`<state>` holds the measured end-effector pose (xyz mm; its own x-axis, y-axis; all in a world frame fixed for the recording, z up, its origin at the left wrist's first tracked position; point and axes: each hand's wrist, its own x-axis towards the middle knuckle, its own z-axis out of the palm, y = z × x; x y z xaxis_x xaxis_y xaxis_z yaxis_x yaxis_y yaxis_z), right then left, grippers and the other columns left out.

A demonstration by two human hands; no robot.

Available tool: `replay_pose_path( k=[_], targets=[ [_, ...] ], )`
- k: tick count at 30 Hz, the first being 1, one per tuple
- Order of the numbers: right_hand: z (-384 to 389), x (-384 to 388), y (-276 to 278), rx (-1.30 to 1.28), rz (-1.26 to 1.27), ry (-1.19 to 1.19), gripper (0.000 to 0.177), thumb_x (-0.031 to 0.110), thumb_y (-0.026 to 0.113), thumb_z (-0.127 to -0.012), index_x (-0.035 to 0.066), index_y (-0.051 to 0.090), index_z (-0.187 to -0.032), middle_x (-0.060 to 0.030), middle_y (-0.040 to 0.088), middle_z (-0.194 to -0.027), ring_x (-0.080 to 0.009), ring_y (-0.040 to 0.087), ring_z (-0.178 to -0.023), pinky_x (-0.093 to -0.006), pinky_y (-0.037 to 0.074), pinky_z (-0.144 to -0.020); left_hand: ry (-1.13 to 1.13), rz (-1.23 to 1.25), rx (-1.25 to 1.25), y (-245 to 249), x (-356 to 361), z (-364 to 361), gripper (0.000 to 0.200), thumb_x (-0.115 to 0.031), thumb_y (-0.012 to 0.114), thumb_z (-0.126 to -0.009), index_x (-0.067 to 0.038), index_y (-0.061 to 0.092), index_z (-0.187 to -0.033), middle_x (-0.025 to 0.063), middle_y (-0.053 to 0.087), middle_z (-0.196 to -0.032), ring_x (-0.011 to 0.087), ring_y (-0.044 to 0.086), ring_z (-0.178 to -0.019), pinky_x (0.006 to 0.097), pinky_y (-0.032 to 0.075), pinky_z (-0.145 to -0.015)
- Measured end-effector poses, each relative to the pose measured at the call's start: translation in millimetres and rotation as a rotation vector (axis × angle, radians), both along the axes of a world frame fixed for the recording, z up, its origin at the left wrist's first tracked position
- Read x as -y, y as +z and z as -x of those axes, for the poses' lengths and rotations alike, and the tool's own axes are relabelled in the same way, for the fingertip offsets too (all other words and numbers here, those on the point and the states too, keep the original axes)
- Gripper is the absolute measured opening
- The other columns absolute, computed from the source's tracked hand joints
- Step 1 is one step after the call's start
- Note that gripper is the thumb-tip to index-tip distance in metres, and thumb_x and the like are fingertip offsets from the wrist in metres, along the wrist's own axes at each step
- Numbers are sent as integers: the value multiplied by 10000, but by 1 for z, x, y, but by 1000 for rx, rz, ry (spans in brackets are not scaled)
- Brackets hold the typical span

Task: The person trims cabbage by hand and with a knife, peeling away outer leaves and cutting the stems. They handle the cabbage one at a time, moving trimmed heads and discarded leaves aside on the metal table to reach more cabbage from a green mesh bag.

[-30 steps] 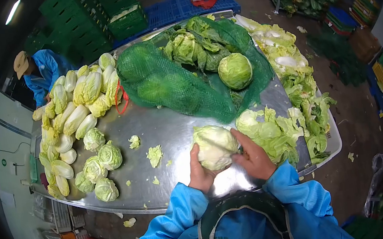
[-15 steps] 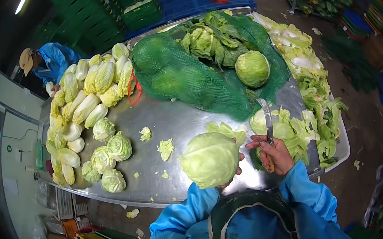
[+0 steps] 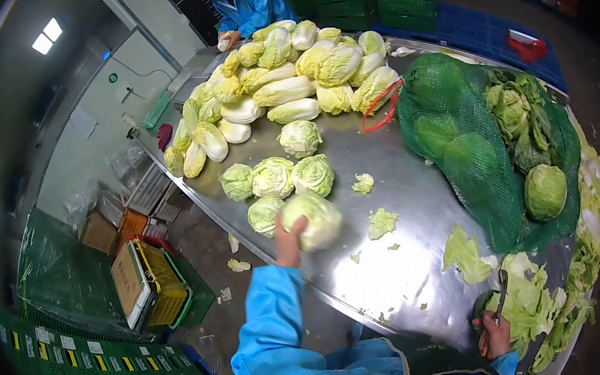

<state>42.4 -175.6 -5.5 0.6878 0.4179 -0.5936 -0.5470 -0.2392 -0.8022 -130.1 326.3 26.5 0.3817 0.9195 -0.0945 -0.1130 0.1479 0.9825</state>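
Observation:
My left hand [image 3: 289,240] grips a trimmed pale green round cabbage [image 3: 315,221] at the table's left edge, slightly blurred. Right beside it lie several other trimmed cabbages [image 3: 272,177]. Down at the lower right, my right hand [image 3: 495,334] is closed around the handle of a knife with a curved blade [image 3: 504,291] pointing up. Loose cut leaves [image 3: 527,294] lie close to that hand. A green mesh sack [image 3: 452,146] on the right holds untrimmed cabbages, and one round cabbage [image 3: 545,192] rests at its opening.
Napa cabbages [image 3: 287,84] are heaped at the far end of the metal table [image 3: 393,273]. Behind them a person in blue [image 3: 247,3] handles a vegetable. Leaf scraps [image 3: 382,222] dot the tabletop. Green crates [image 3: 111,360] and a yellow crate [image 3: 163,283] stand at the left.
My left hand has carried the cabbage leftward to the group of trimmed ones. My view has turned left. The right hand still holds the knife near the leaves.

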Motion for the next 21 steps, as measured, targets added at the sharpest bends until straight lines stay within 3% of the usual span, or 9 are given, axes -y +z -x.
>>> replay_pose_path(
  k=[5,7,8,12,14,16,17,20,21],
  targets=[
    [-1,-20,-1,11,73,-9,317,222,563,-914,-37,532,-1094,-156,657,-848,-138,454,-334,-261,340,-284,429,-721,-417,29,-145,5,909,-300,838,-632,55,376,-1329,209,523,-1199,290,541,-1066,368,429,-930],
    [0,-41,7,-19,167,42,256,204,575,-901,-2,583,-1053,-92,657,-792,-118,465,-374,-255,356,-323,426,-785,-379,60,-169,-17,889,-367,837,-614,66,437,-1280,227,552,-1167,312,553,-1062,383,431,-927],
    [2,-48,6,-29,177,-12,256,204,575,-901,-2,583,-1053,-92,657,-792,-118,465,-374,-255,356,-323,523,-958,-628,44,-210,-18,883,-394,830,-612,59,452,-1269,228,571,-1152,324,574,-1034,396,449,-907],
    [14,-70,1,-137,295,283,277,306,632,-876,46,625,-969,-45,618,-741,-116,514,-510,-271,425,-448,184,-762,-742,13,-309,-41,985,-493,822,-582,-4,422,-1337,246,541,-1223,355,553,-1090,435,444,-944],
    [24,-79,-6,81,270,407,336,373,637,-870,47,624,-953,-63,588,-766,-143,550,-661,-301,451,-559,292,-859,-1202,-20,-371,-49,1055,-602,772,-570,-43,387,-1377,285,492,-1281,427,503,-1152,475,397,-1001],
    [27,-84,-5,-14,279,314,384,423,635,-863,45,622,-929,-76,560,-789,-161,559,-774,-320,458,-642,212,-787,-1236,-25,-395,-69,1081,-639,741,-586,-86,331,-1420,300,499,-1266,465,477,-1163,484,375,-1010],
    [34,-75,-29,50,282,222,383,424,627,-869,44,620,-918,-80,559,-748,-161,559,-706,-330,461,-617,160,-747,-1335,-23,-398,-80,1102,-668,726,-575,-92,325,-1424,296,519,-1244,485,465,-1163,489,379,-1004],
    [28,-39,-60,43,602,14,395,403,625,-866,34,634,-1008,-117,647,-790,-196,589,-656,-367,482,-624,43,-614,-1474,-38,-438,-83,798,-475,668,-751,-217,335,-1428,312,381,-1356,492,427,-1198,465,377,-1015],
    [26,-23,-61,104,533,-115,375,387,624,-871,37,636,-1004,-85,624,-714,-169,566,-575,-334,463,-540,-88,-685,-1519,-53,-462,-74,724,-398,647,-790,-239,339,-1426,298,339,-1389,482,418,-1211,454,374,-1020]
  ],
)
